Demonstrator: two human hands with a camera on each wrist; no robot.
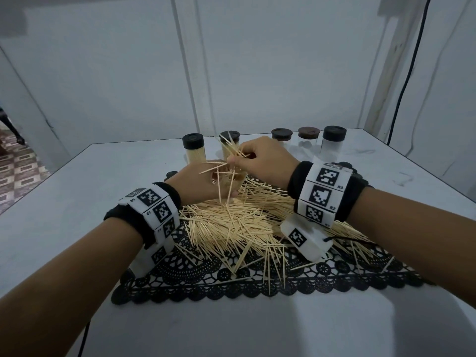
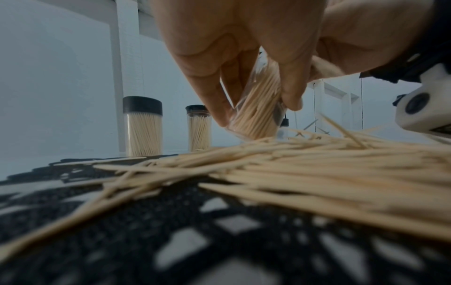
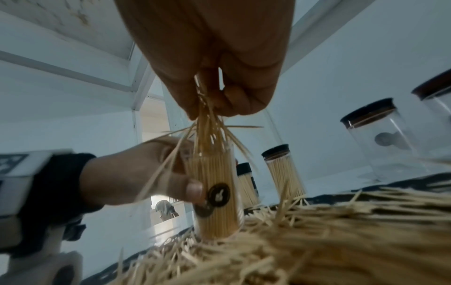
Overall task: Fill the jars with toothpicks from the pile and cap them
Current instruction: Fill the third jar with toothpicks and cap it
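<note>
Right then, your left hand (image 1: 203, 184) gripped the open jar (image 3: 214, 194) standing upright on the toothpick pile (image 1: 239, 222). Directly above that jar, your right hand (image 1: 260, 161) pinched a bunch of toothpicks (image 3: 207, 133), their lower ends inside its mouth.

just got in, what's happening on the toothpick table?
A person is filling a jar. The left hand grips it upright in the toothpick pile while the right hand pinches a bundle of toothpicks into its open top; some splay out over the rim. Two filled, capped jars and three empty ones stand behind.
</note>
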